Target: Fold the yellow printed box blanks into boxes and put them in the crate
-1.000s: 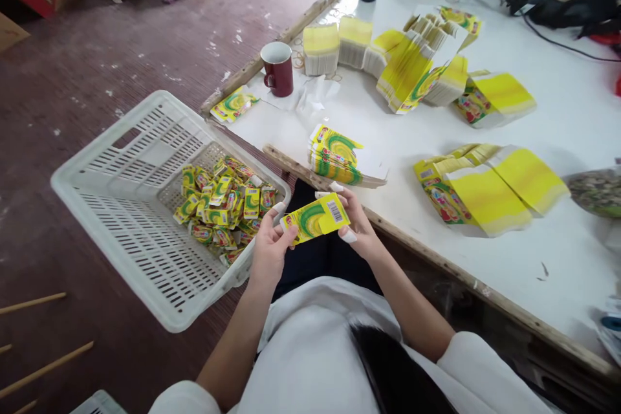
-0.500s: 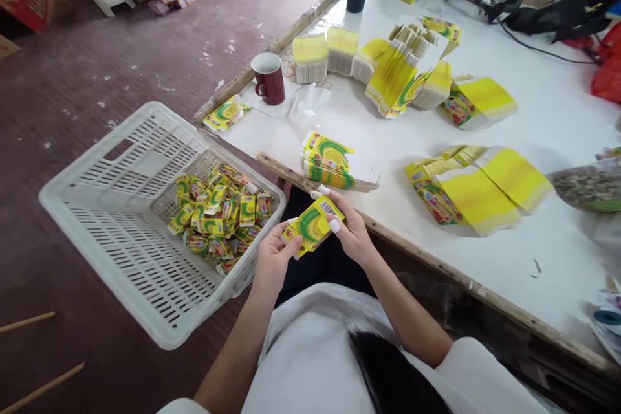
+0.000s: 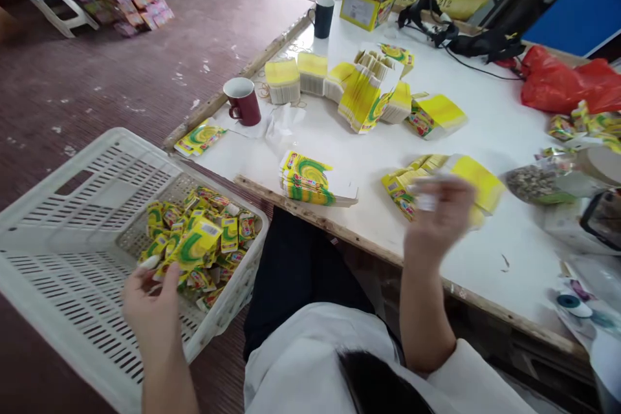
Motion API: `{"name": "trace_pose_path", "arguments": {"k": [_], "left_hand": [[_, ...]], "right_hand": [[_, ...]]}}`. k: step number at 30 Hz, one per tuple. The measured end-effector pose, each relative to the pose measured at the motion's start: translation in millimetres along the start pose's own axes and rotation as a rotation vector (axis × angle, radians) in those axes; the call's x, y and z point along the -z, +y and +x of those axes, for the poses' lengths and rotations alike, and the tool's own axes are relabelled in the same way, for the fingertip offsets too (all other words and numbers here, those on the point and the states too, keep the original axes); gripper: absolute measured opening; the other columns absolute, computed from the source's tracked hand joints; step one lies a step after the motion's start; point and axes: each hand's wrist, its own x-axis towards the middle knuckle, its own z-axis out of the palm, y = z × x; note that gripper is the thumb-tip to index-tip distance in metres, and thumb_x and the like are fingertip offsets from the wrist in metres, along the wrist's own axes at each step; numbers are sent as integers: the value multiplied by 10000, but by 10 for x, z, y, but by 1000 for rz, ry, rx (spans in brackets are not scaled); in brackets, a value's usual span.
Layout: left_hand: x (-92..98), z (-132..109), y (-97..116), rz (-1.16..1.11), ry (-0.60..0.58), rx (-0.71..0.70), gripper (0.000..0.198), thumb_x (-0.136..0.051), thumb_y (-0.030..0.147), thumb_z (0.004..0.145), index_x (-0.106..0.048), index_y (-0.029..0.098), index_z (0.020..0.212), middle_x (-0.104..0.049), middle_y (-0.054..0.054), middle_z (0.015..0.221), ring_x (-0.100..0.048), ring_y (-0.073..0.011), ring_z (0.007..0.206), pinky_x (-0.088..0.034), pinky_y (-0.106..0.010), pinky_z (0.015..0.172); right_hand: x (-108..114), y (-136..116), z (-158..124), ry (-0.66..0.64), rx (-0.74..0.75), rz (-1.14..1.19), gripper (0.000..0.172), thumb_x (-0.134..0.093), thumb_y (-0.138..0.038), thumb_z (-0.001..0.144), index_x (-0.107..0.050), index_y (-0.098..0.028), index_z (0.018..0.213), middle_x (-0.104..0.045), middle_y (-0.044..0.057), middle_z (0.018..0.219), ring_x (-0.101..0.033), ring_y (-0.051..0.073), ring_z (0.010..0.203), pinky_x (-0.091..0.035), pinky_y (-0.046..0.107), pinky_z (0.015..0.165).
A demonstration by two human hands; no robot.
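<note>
My left hand [image 3: 148, 301] is over the white slotted basket [image 3: 72, 220], and a folded yellow-and-green carton [image 3: 196, 246] sits at its fingertips above the heap of folded cartons [image 3: 204, 233]; whether the fingers still grip it is unclear. My right hand [image 3: 439, 217] is raised over the table edge, blurred by motion, just in front of a fanned pile of flat yellow cartons [image 3: 478, 181]. A short stack of flat cartons [image 3: 305, 178] lies near the table's front edge between my hands.
On the white table [image 3: 485, 123] stand a red mug [image 3: 242, 101], a dark mug [image 3: 323, 16], bundled yellow carton stacks [image 3: 310, 74], a fanned stack [image 3: 363, 97], black cables [image 3: 460, 39] and a red plastic bag [image 3: 567, 84]. A white chair [image 3: 46, 0] stands on the floor far left.
My hands parted: the left swung the folded carton left over the basket, and the right rose rightward toward the flat carton pile. The camera view tilted up and right.
</note>
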Motion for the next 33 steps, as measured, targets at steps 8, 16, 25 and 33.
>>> {"name": "trace_pose_path", "arguments": {"k": [8, 16, 25, 33], "left_hand": [[-106, -315, -9, -171, -228, 97, 504, -834, 427, 619, -636, 184, 1013, -656, -33, 1022, -615, -163, 892, -520, -300, 811], [-449, -731, 221, -284, -571, 155, 433, -808, 459, 744, -681, 192, 1060, -723, -57, 1003, -683, -183, 916, -551, -306, 857], [-763, -1128, 351, -882, -713, 231, 757, -825, 700, 614, -671, 233, 1190, -686, -118, 1241, -665, -274, 1116, -576, -374, 885], [-843, -1252, 753, -1060, -524, 297, 482, -681, 684, 773, -627, 207, 811, -544, 0, 708, -571, -154, 663, -538, -301, 715]], "right_hand": [[-840, 51, -250, -572, 104, -402, 254, -621, -221, 891, -659, -172, 1137, -670, 170, 1106, -588, 342, 1049, -483, 523, 933], [-960, 176, -133, -662, 29, -558, 133, -700, -195, 824, -619, -185, 929, -650, 143, 1017, -577, 323, 998, -466, 466, 895], [-712, -180, -587, -806, -98, 34, 241, -625, -230, 816, -433, -247, 960, -641, 3, 841, -565, 167, 658, -446, 292, 642], [-533, -425, -1345, -1208, -451, 585, 272, -731, -310, 810, -478, -238, 879, -499, -38, 792, -456, 123, 679, -414, 233, 600]]}}
